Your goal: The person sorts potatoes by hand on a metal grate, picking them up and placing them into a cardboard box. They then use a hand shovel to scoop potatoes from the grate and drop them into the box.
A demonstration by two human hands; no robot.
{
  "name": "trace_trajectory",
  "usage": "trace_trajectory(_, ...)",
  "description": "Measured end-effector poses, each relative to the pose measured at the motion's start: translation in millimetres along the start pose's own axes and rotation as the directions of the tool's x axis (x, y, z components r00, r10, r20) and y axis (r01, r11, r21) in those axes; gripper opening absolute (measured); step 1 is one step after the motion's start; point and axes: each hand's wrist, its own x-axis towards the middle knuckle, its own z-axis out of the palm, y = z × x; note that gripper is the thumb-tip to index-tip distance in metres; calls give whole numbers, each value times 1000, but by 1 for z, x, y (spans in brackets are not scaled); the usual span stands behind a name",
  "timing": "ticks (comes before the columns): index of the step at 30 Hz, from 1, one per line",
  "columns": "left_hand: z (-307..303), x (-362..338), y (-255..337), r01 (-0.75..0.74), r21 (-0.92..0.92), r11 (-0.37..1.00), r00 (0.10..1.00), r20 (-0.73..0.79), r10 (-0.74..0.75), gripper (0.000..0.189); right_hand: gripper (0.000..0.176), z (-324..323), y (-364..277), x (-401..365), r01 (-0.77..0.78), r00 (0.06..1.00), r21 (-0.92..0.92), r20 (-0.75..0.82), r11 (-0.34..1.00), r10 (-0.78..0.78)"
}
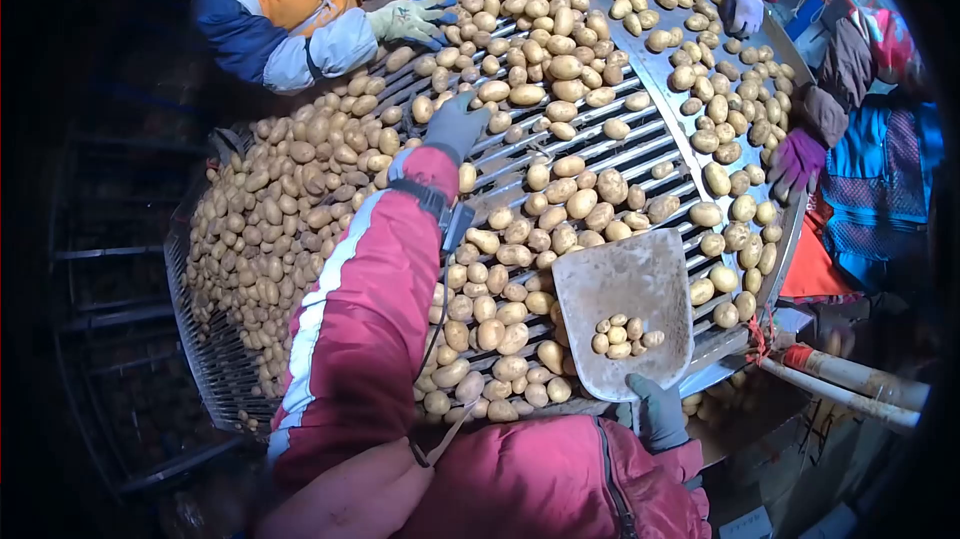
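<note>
My left hand (458,129), in a grey glove, reaches across the bar grate (640,144) among yellow potatoes (526,95). Its fingers are partly extended beside several potatoes, and none shows clearly in its grasp. At the near edge, my right hand (658,413), also grey-gloved, grips the rear of a worn, pale scoop (625,284). The thumb lies over the scoop's rim, while the other fingers are mostly hidden beneath. Several small potatoes (622,336) lie inside the scoop, which rests over the bars and the potatoes there.
A dense heap of potatoes (290,199) covers the left side. Opposite, a co-worker's light-green glove (412,21) touches potatoes. Another person's purple glove (797,161) is at the right metal edge, and a pale glove (744,7) is farther back. White pipes (850,384) stick out at right.
</note>
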Motion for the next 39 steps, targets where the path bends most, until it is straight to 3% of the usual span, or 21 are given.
trace_trajectory(1, -5, -1, 21, 138, -142, 980, 988, -56, -147, 62, 56, -2, 0, 0, -17, 1000, -8, -1, 1000, 17)
trace_trajectory(3, 17, 16, 7, 108, -52, 993, 993, -50, -110, 70, 57, 0, 0, 1, -39, 999, -15, -4, 999, 39)
trace_trajectory(5, 74, 43, -50, -260, 165, 952, 915, -272, 297, 70, 56, 7, 0, 0, 17, 999, -16, -50, 1000, -17)
trace_trajectory(7, 67, 40, -40, -195, 49, 980, 940, -275, 201, 70, 55, 0, 0, 0, -47, 998, -20, -41, 999, 46)
trace_trajectory(9, 54, 41, -31, -80, -90, 993, 985, -159, 65, 69, 53, -1, -2, 1, -103, 994, -24, -31, 994, 102)
trace_trajectory(11, 49, 45, -26, -53, -28, 998, 990, -132, 49, 65, 51, 3, -5, -1, -104, 993, -32, -58, 994, 102)
trace_trajectory(14, 27, 47, 13, 128, 6, 992, 991, -38, -128, 61, 49, 6, -8, -3, -99, 995, -28, -31, 995, 98)
trace_trajectory(15, 33, 54, 5, 130, 1, 991, 991, -41, -130, 61, 49, 4, -4, -1, -96, 995, -33, -32, 995, 95)
trace_trajectory(17, 55, 73, -16, 48, 324, 945, 998, 23, -58, 62, 47, -5, 4, 5, -96, 995, -18, -29, 995, 95)
trace_trajectory(19, 40, 62, 0, 27, 297, 955, 1000, -16, -24, 61, 46, 1, 1, 1, -76, 996, -16, -50, 997, 75)
trace_trajectory(22, 21, 59, 1, -41, 185, 982, 994, 112, 20, 57, 44, 11, -4, -3, -66, 996, -21, -65, 998, 64)
trace_trajectory(26, 32, 66, -6, -88, 279, 956, 990, 127, 54, 50, 40, 3, 0, 0, -110, 993, -9, -47, 994, 109)
trace_trajectory(29, 76, 81, -36, -79, 431, 899, 995, 82, 48, 45, 38, 1, -1, 2, -104, 993, -81, -55, 991, 100)
trace_trajectory(31, 93, 85, -58, -59, 401, 914, 985, -127, 119, 42, 38, -1, 3, 5, -84, 995, -75, -59, 994, 79)
trace_trajectory(32, 31, 42, 16, 186, 101, 977, 981, -70, -179, 39, 38, 0, 4, 5, -62, 997, -71, -58, 996, 58)
trace_trajectory(33, 28, 30, 19, 178, 100, 979, 983, -73, -171, 39, 38, 0, 3, 5, -55, 997, -67, -57, 996, 51)
trace_trajectory(35, 19, 19, 12, 109, -312, 944, 994, 4, -113, 40, 38, -2, -1, 2, -173, 985, -56, -30, 983, 172)
trace_trajectory(36, 97, 80, -102, -302, -124, 945, 950, 40, 309, 36, 38, -3, -1, 2, -170, 985, -52, -30, 984, 169)
trace_trajectory(37, 96, 79, -111, -525, -463, 714, 767, 106, 633, 32, 35, -4, 0, 3, -154, 987, -52, -45, 987, 152)
trace_trajectory(38, 93, 76, -118, -567, -745, 352, 489, 40, 871, 29, 33, -3, 3, 3, -143, 989, -55, -54, 988, 140)
trace_trajectory(39, 67, 4, -29, -333, -721, 608, 873, 8, 488, 27, 33, -1, 3, 3, -150, 988, -58, -45, 987, 147)
